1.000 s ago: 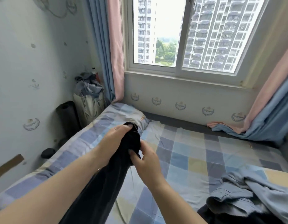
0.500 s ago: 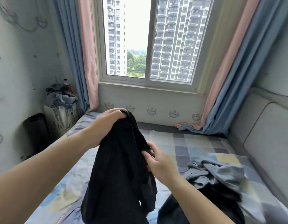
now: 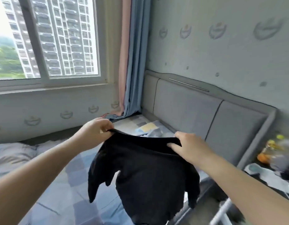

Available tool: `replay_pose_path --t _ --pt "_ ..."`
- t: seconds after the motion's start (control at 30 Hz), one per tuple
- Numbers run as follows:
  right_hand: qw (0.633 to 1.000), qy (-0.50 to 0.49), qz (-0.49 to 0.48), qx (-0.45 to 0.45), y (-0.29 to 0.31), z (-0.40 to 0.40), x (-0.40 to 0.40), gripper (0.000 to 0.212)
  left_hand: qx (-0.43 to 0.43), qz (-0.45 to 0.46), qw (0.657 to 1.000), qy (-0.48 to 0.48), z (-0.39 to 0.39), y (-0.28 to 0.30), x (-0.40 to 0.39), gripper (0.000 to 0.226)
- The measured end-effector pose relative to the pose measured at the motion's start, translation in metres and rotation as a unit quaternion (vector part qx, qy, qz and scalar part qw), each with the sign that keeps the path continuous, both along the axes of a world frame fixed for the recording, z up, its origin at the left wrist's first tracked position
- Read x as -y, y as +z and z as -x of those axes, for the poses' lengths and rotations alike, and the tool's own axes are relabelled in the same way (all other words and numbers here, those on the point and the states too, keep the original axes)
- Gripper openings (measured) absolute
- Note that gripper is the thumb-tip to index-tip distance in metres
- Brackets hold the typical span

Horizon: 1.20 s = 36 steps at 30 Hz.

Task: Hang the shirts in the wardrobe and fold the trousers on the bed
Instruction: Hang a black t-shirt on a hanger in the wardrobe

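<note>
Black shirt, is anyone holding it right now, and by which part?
Yes. The black shirt hangs above the bed, its top edge pinched at each end by the left hand and right hand.

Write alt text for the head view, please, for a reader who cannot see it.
Two hands hold a black shirt spread by its top edge above a checked bed: left hand and right hand each pinch one end. Behind are a grey headboard, a window and curtains.

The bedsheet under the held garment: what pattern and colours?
Checked bedsheet: blue, grey and pale squares, one yellow square near the headboard. Head view.
</note>
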State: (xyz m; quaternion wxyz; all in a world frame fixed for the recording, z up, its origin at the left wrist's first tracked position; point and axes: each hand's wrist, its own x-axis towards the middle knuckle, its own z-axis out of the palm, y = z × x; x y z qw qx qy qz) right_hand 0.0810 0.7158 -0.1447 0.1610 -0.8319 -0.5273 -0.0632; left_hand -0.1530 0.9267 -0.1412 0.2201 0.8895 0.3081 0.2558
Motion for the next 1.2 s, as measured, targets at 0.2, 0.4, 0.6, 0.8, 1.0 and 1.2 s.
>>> replay_pose_path --t 0.2,0.4,0.6,0.8,1.0,1.2 --pt "0.988 -0.155 -0.015 -0.001 0.028 0.015 0.113 0.034 0.000 0.306 0.936 -0.173 -0.066 -0.004 0.051 0.016" --pt "0.959 -0.274 -0.070 -0.010 0.047 0.021 0.225 0.026 0.111 0.695 0.641 -0.305 -0.119 -0.003 0.150 0.021" --pt "0.904 -0.420 -0.080 -0.014 0.048 0.047 0.349 0.024 0.115 0.801 0.478 -0.342 -0.170 0.010 0.274 0.020" --pt "0.837 -0.541 -0.085 -0.025 0.055 0.099 0.476 0.033 0.051 0.805 0.378 -0.454 -0.194 0.035 0.417 0.026" --pt "0.775 -0.624 -0.102 0.010 0.093 0.153 0.594 0.028 0.036 0.774 0.322 -0.545 -0.197 0.068 0.559 0.017" --pt "0.731 -0.663 -0.134 0.084 0.153 0.193 0.714 0.019 0.049 0.761 0.243 -0.600 -0.192 0.117 0.700 0.010"
